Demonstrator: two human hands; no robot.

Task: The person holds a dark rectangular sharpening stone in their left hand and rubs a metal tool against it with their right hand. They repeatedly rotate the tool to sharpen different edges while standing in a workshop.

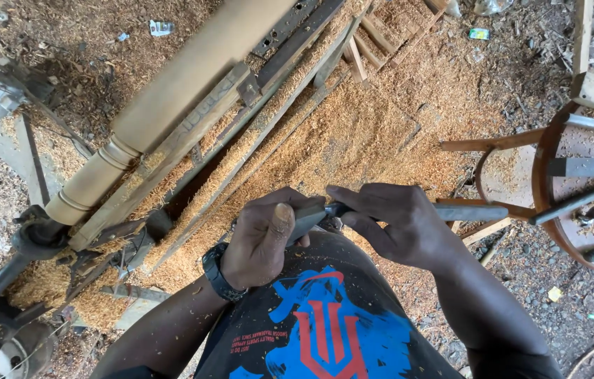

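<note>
Down at waist level, the left hand [263,237] wraps its fingers tightly around one end of a grey metal chisel [409,210], thumb on top. Its right hand [397,223] pinches the shaft, probably the midsection. Nearby, a turned wooden post [170,98] sits on the lathe [51,231] amid sawdust [353,133].

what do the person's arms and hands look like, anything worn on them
Both forearms are bare, with no sleeves in view. The left hand has a black wristwatch with a chunky band on the wrist. The right hand wears no glove, ring or band that shows.
</note>
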